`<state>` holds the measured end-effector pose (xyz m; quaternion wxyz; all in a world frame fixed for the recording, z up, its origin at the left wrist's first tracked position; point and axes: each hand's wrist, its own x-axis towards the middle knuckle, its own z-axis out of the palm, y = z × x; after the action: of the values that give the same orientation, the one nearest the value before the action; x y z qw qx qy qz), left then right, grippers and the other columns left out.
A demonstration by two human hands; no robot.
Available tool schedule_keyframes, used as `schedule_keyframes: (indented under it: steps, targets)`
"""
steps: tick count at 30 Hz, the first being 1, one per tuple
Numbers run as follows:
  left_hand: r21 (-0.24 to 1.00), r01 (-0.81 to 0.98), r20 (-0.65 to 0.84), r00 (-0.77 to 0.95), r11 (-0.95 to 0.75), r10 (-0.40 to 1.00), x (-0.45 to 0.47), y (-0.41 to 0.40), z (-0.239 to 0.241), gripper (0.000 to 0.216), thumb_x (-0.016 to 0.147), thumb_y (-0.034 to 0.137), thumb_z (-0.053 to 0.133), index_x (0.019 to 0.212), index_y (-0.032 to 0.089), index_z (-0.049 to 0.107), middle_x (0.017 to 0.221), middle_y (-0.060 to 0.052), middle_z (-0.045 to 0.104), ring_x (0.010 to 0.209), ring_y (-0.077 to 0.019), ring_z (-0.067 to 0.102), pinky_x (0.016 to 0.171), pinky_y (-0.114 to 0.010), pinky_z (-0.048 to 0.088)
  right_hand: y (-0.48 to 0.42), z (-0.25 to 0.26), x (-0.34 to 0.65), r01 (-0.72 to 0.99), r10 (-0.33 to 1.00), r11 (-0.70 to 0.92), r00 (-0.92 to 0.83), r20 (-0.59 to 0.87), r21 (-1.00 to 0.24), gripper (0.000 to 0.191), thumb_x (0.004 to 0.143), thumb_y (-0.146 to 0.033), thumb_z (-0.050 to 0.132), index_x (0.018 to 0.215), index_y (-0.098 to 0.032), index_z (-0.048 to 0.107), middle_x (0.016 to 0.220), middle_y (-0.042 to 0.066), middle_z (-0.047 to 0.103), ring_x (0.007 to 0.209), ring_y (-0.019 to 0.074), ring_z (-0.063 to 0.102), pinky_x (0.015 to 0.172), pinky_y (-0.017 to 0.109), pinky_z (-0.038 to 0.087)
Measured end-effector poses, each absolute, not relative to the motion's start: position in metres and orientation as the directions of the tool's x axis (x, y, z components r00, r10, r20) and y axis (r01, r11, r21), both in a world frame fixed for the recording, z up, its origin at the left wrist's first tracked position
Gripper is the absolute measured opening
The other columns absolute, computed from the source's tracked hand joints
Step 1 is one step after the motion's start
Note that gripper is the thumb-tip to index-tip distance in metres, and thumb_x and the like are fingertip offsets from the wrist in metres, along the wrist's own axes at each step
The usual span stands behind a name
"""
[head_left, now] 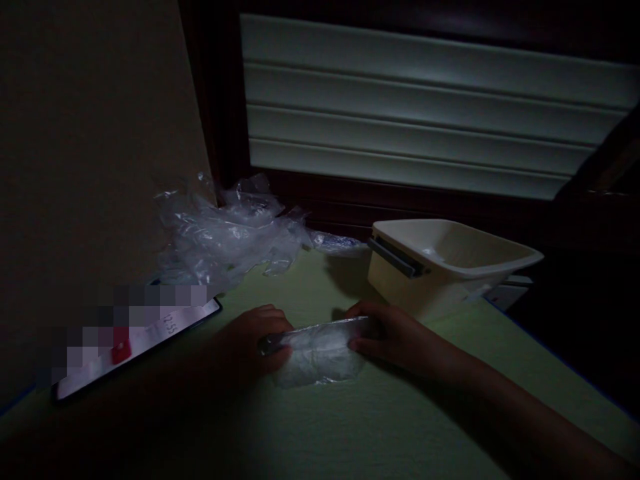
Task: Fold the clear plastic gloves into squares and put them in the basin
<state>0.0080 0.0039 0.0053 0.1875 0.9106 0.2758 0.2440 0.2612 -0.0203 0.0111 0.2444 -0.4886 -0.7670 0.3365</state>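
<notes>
A clear plastic bag (320, 353), flat and creased, is stretched between my two hands just over the green tabletop (350, 427). My left hand (267, 337) pinches its left end, thumb in front and fingers behind. On the opposite end, my right hand (383, 330) grips the bag the same way. A whitish patch shows within the plastic; whether something lies inside I cannot tell. Behind my hands, to the left, a loose heap of crumpled clear plastic bags (230, 233) rests against the wall.
A cream plastic bin (410, 283) with a dark handle stands at the right. To the left lies a lit tablet or phone (150, 343), partly blurred out. A pale slatted panel (400, 107) in a dark frame rises behind the table. The room is dim.
</notes>
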Motion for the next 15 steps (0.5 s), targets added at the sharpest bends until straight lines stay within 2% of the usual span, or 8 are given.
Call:
schedule_keyframes:
  steps: [3,7,12,15]
  targets:
    - [0.516,0.405,0.315,0.729,-0.755,0.607,0.005,0.004,0.005,0.011,0.076,0.018,0.046,0.072,0.016,0.057,0.072,-0.001,0.055,0.066,-0.013,0.05,0.059,-0.023,0.038,-0.019,0.012,0.261,0.64,0.923,0.288,-0.383,0.03,-0.712,0.006,0.075,-0.017,0.058,0.08,-0.014,0.058,0.066,0.0,0.056,0.057,0.011,0.049,0.049,0.022,0.036]
    - [0.516,0.364,0.304,0.768,-0.775,0.563,0.0,0.004,0.003,0.011,0.076,0.011,0.047,0.077,0.017,0.056,0.078,-0.002,0.055,0.073,-0.0139,0.05,0.064,-0.024,0.038,-0.019,0.012,0.262,0.662,0.916,0.337,-0.394,0.072,-0.669,0.001,0.074,-0.013,0.057,0.074,-0.014,0.058,0.067,0.0,0.057,0.058,0.0106,0.049,0.051,0.022,0.037]
    - [0.442,0.359,0.284,0.813,-0.822,0.508,-0.002,0.0,0.008,0.016,0.084,0.01,0.04,0.076,0.017,0.052,0.079,-0.001,0.054,0.075,-0.0137,0.048,0.068,-0.025,0.037,-0.02,0.012,0.266,0.636,0.859,0.478,-0.483,0.171,-0.606,0.024,0.066,0.005,0.049,0.073,-0.015,0.06,0.072,0.0,0.059,0.063,0.0099,0.054,0.056,0.021,0.039]
    - [0.345,0.34,0.249,0.865,-0.875,0.435,-0.004,0.0,0.012,0.018,0.081,0.006,0.039,0.079,0.017,0.053,0.082,-0.001,0.057,0.077,-0.0151,0.049,0.072,-0.028,0.036,-0.022,0.015,0.268,0.643,0.813,0.566,-0.538,0.222,-0.517,0.03,0.064,0.008,0.047,0.074,-0.016,0.062,0.074,0.0,0.06,0.066,0.0108,0.055,0.059,0.022,0.04]
